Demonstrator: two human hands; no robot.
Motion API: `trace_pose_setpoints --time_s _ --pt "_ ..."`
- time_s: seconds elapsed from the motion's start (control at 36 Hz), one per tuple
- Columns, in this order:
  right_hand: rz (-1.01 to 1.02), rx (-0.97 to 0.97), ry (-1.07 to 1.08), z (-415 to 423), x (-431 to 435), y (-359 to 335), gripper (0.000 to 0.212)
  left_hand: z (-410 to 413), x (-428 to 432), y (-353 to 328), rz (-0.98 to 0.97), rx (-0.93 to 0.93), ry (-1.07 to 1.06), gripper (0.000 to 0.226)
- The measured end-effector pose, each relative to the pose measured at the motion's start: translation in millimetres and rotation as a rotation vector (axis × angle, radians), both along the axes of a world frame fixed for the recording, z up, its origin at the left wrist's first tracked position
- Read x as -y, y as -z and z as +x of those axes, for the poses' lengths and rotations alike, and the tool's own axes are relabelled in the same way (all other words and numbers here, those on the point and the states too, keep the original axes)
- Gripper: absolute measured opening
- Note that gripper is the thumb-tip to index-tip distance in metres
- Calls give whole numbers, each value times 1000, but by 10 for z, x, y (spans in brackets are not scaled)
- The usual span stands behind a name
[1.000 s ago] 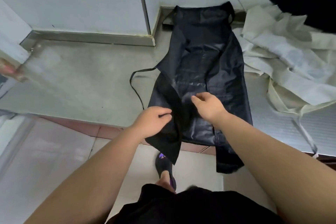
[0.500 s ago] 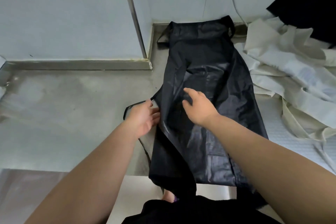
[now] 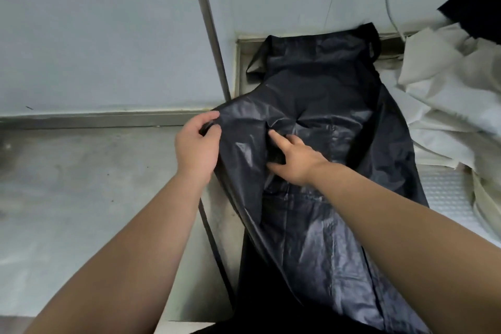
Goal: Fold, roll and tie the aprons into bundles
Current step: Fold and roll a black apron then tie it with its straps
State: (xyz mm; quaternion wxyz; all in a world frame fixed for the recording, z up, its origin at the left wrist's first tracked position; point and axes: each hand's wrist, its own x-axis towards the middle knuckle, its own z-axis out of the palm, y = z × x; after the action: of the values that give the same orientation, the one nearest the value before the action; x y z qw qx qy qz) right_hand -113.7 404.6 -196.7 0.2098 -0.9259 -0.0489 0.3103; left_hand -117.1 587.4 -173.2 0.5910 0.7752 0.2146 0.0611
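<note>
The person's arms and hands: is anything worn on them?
The left forearm and right forearm are bare to the frame edge; no sleeve shows. The left hand and right hand wear no gloves; no watch, ring or bracelet is visible.

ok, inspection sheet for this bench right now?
Surface: grey metal counter, scuffed.
Job's things: black apron lies lengthwise on it, near end past the front edge.
Clutter: cream cloth pile at right; black fabric top right.
Hands: left hand grips the apron's left edge, raised inward; right hand rests on its middle, index finger straight.
Cables: white cable down the wall.
Surroundings: pale wall panels, metal strip between.
</note>
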Motion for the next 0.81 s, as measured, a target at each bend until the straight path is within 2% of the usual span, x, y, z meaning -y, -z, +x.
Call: trace_pose_setpoints --time_s 0.11,0.22,0.28,0.36,0.47,0.53,0.58,0.67,0.75,0.81 --pt "-200 26 -88 121 -120 14 77 -1 -65 -51 80 15 69 33" --pt "-336 -10 -177 239 -186 7 78 43 -96 -124 -5 -3 152 39" --pt "-334 -35 -191 274 -215 -3 76 55 -80 -147 -33 -6 230 40" --pt "-127 -79 -78 299 -166 59 72 51 28 -172 -115 -39 329 49" --pt "362 39 352 241 41 -33 49 99 335 -195 -297 -78 386 47" --pt "577 31 512 163 167 -155 41 113 517 -216 -409 -123 467 49" --pt "762 -46 572 75 292 -222 48 116 666 -224 -516 -202 566 52" --pt "786 -144 572 -72 463 -212 79 136 846 -173 -554 -330 689 57" --pt "697 -207 543 -170 557 -124 105 127 900 -129 -512 -477 755 61" --pt "512 -153 479 -211 548 -76 106 97 889 -132 -450 -510 782 61"
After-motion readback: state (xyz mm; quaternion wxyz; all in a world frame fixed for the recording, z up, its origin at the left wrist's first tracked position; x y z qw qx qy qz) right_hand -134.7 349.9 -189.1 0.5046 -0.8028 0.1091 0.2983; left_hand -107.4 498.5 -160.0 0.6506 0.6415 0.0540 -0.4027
